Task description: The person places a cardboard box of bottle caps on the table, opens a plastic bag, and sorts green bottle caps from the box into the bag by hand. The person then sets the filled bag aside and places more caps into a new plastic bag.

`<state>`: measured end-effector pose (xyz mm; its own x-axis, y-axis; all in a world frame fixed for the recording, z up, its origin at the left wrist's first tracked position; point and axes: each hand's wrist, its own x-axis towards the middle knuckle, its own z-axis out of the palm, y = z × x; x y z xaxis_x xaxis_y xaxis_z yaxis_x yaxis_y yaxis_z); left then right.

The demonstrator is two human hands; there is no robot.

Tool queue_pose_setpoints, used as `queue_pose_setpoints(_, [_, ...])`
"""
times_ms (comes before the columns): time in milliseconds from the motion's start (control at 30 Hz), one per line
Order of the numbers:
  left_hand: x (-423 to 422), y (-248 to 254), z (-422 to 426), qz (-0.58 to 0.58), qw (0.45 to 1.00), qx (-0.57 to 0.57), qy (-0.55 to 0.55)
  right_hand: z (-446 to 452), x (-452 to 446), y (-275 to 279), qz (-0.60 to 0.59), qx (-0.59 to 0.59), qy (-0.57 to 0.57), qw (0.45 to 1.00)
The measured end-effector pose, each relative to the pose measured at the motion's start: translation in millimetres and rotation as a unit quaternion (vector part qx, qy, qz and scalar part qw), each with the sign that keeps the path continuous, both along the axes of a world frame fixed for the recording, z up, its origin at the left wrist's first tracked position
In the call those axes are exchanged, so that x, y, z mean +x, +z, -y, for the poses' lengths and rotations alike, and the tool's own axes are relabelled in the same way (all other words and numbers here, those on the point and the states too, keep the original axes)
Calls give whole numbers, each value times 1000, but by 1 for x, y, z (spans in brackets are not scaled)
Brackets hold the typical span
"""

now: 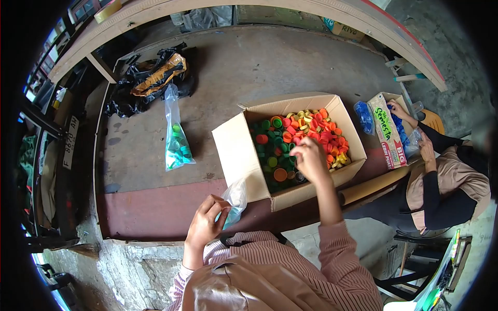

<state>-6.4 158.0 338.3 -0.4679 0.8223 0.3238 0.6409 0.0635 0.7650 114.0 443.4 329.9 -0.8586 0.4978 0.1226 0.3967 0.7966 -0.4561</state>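
Note:
My left hand [207, 220] grips the top of a clear plastic bag [236, 202] with some teal content, at the table's front edge beside the box flap. Above the open cardboard box [239, 150] hovers my right hand [313, 161], its fingers pinched together; a small red thing shows at the fingertips. Inside the box lie several bottle caps [324, 136], green at the left, red and orange in the middle, yellow at the right. Left of the box, a clear bag [178, 147] holding green and teal caps lies on the table [218, 67].
A black and brown plastic bundle [155, 78] lies at the back left. At the right a co-worker [441, 181] has both hands at a smaller box [386, 137] with blue things. A wooden beam [259, 4] crosses above the far edge.

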Motion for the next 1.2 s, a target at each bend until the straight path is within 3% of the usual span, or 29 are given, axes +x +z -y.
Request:
queue_pose_setpoints(33, [0,0,-1,4,1000,-3,-2,-22,7,-14,79,81,-4,993])
queue_pose_setpoints(133, [-1,1,-2,2,1000,-6,-3,-37,13,-25,177,180,-70,965])
queue_pose_setpoints(233, [-3,0,-2,15,1000,0,3,-40,14,-20,260,179,-68,946])
queue_pose_setpoints(300, [-2,-4,0,22,1000,-11,3,-44,13,-27,297,246,-57,921])
queue_pose_setpoints(433, [-3,2,1,36,999,-25,12,-47,17,-37,258,264,-70,927])
queue_pose_setpoints(633, [-2,9,3,48,994,-51,89,-43,30,-31,130,177,-64,973])
queue_pose_setpoints(767, [1,10,6,42,992,-37,112,-41,35,-33,-44,53,-114,991])
queue_pose_setpoints(833, [1,10,5,26,994,-15,107,-22,28,-25,-195,-141,-148,959])
queue_pose_setpoints(867, [1,11,5,31,994,-6,105,5,18,-2,-264,-210,-88,937])
queue_pose_setpoints(967, [3,8,3,13,994,1,105,79,-14,46,-280,-108,144,943])
queue_pose_setpoints(1033, [5,7,3,17,995,3,94,117,-25,45,-201,-106,167,960])
queue_pose_setpoints(1100, [5,8,4,18,996,7,84,131,-27,28,-124,25,219,967])
queue_pose_setpoints(1200, [5,10,7,37,994,-17,98,123,-23,24,-118,12,192,974])
